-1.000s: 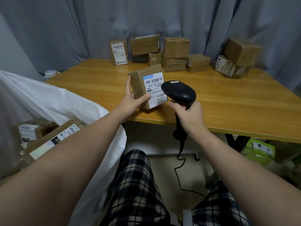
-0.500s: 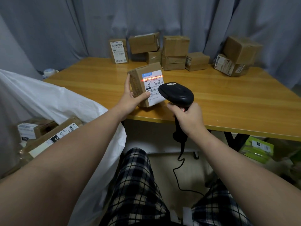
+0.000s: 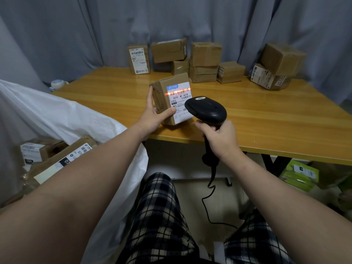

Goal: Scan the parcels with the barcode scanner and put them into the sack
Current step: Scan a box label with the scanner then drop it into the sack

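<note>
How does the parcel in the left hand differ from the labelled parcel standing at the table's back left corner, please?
The held parcel is tilted in the left hand near the front of the table; the back-left parcel stands upright, untouched, by the curtain. A red scan line crosses the held parcel's barcode; the back-left parcel's has none. Both are brown cardboard with white labels facing the camera.
</note>
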